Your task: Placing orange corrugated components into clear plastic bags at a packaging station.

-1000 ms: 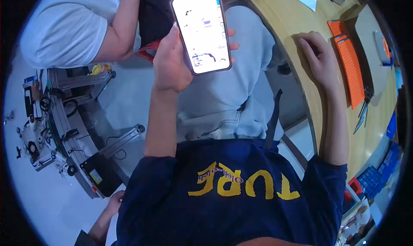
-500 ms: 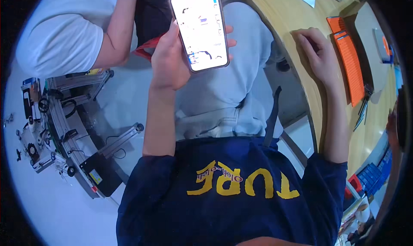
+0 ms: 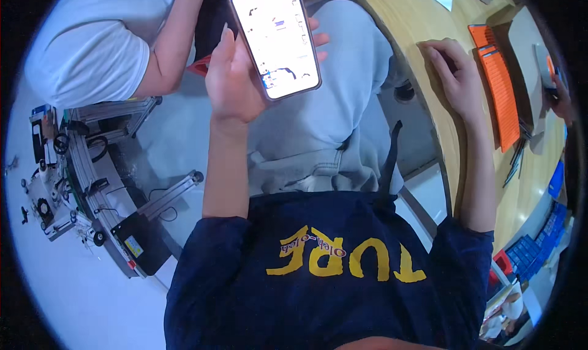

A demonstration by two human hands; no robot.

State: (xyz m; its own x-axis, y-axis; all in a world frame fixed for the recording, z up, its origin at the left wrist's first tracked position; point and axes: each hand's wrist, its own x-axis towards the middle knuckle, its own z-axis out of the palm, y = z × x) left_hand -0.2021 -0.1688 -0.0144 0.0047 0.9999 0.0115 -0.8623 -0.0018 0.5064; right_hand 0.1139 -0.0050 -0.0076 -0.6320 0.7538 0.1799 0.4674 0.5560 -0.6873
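Note:
A smartphone [image 3: 275,41] in a dark case, its lit screen mostly white with small coloured shapes, lies tilted in my left hand [image 3: 236,83]. The fingers wrap behind it and show past its right edge. The left thumb stands up beside its left edge. On the wooden table [image 3: 422,83] to the right rests my right hand [image 3: 456,68], loosely curled. Nothing is in it, and a gap shows between its thumb and fingers. An orange slotted strip [image 3: 499,93] lies just right of that hand.
Another person in a white sleeve [image 3: 92,62] sits close on the left. A metal-framed wheeled machine [image 3: 101,191] stands at lower left. Past the strip are an open cardboard box [image 3: 520,50], thin dark tools [image 3: 516,160] and blue bins [image 3: 530,252]. Another person's hand [image 3: 560,102] reaches in at far right.
The phone and my left hand have shifted slightly left and up, and the left thumb has lifted. At far right another person's hand has come to the box. My right hand stays put.

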